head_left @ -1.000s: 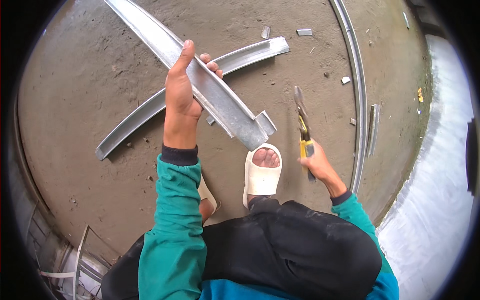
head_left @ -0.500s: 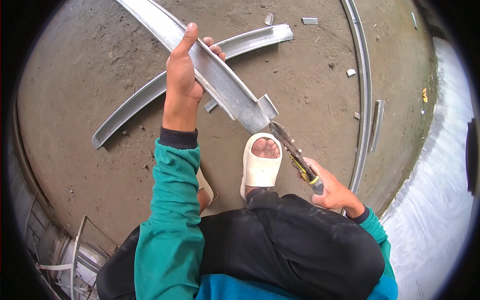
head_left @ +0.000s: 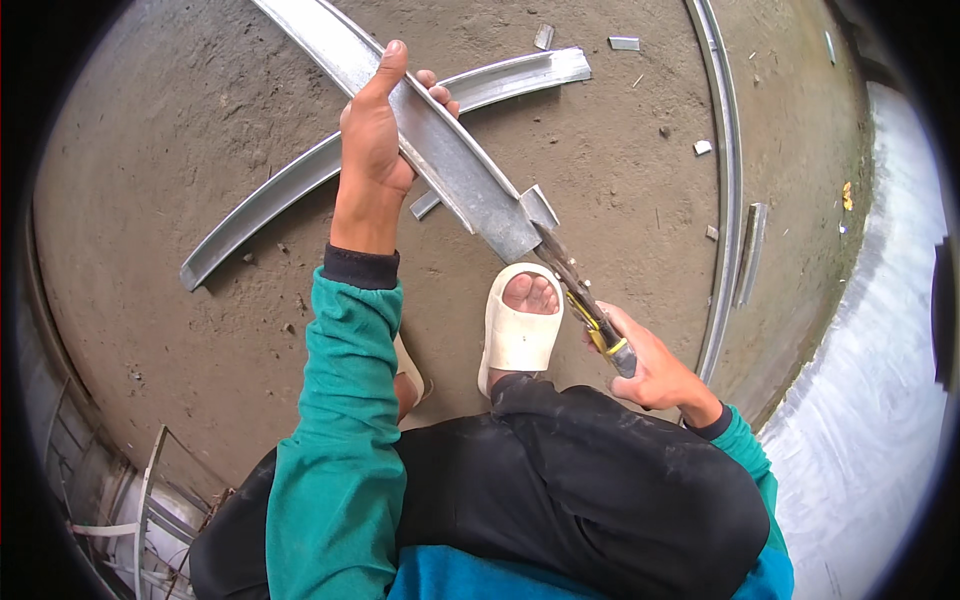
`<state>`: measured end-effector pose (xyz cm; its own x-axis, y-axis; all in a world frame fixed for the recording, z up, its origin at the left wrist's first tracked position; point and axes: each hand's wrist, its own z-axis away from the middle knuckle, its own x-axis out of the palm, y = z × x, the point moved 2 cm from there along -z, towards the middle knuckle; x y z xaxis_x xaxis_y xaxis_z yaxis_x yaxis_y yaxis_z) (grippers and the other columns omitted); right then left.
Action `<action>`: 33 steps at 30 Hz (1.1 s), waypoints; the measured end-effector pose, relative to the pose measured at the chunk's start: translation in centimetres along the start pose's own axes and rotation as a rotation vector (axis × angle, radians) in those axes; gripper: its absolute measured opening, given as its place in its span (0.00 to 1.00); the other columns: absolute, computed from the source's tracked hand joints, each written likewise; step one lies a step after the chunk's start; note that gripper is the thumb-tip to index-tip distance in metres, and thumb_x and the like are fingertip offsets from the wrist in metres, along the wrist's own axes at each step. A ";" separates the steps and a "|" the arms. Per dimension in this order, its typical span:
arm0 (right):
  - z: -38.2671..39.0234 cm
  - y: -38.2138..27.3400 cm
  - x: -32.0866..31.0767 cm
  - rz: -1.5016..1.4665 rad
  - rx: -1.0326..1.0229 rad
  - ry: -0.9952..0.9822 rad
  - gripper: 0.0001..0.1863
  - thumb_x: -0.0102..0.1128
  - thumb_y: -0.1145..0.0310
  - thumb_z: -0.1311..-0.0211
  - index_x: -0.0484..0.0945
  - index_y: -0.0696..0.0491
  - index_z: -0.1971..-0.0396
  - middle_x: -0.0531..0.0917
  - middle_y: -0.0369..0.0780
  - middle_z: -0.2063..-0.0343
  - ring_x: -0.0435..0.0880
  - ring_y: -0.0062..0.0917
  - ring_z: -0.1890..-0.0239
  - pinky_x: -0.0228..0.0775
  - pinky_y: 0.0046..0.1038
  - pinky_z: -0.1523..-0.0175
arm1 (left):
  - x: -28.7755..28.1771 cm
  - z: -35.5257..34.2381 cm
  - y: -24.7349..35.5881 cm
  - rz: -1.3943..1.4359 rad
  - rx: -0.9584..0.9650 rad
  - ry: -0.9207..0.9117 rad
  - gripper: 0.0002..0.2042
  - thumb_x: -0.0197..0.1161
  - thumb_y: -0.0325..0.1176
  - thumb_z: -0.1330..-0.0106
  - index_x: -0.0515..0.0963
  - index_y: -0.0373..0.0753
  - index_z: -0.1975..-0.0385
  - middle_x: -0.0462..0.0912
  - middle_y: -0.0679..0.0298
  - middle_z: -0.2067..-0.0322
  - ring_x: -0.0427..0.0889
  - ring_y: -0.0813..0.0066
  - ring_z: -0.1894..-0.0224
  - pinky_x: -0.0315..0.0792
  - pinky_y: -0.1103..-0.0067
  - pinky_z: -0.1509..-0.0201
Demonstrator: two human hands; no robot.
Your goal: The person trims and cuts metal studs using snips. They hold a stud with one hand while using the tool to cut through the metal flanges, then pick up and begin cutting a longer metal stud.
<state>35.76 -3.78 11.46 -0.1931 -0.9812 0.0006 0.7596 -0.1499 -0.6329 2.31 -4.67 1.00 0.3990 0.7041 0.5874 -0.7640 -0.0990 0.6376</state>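
My left hand grips a long grey metal channel strip that slants from the upper left down toward my feet. My right hand is shut on the yellow and black handles of tin snips. The snips' blades touch the strip's lower end, where a small flap of metal is bent outward. Below it my foot in a white slide sandal rests on the dirt floor.
A second curved metal channel lies on the ground under the held strip. Another long strip runs along the right, with a short piece beside it. Small metal offcuts are scattered about. A wire frame stands at lower left.
My right hand swung the snips from upright at the right down and in, bringing the blades to the strip's lower end. My left hand kept hold of the strip.
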 end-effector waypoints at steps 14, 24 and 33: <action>0.3 0.1 0.8 0.008 -0.019 0.071 0.46 0.57 0.74 0.61 0.57 0.57 0.33 0.73 0.48 0.46 0.74 0.35 0.44 0.64 0.29 0.41 | 0.2 -0.2 -0.4 0.001 0.014 0.050 0.20 0.67 0.44 0.36 0.69 0.33 0.61 0.75 0.59 0.72 0.82 0.70 0.73 0.83 0.72 0.71; -0.2 0.5 1.3 -0.015 0.013 0.128 0.42 0.58 0.74 0.61 0.61 0.56 0.37 0.77 0.44 0.57 0.77 0.32 0.53 0.67 0.31 0.46 | 0.3 -0.1 -0.3 -0.019 0.002 0.035 0.21 0.67 0.45 0.36 0.67 0.35 0.60 0.74 0.62 0.73 0.81 0.73 0.72 0.83 0.74 0.69; -1.0 1.1 0.6 0.069 -0.048 0.106 0.40 0.57 0.76 0.63 0.62 0.56 0.40 0.77 0.45 0.61 0.78 0.37 0.59 0.69 0.33 0.49 | 0.6 0.4 0.2 -0.038 -0.003 0.028 0.21 0.65 0.45 0.35 0.63 0.38 0.58 0.72 0.64 0.72 0.80 0.77 0.71 0.83 0.77 0.67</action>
<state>35.83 -4.39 9.97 -0.2078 -0.9701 -0.1251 0.7433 -0.0735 -0.6649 2.62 -4.53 1.65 0.4137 0.7270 0.5481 -0.7498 -0.0693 0.6580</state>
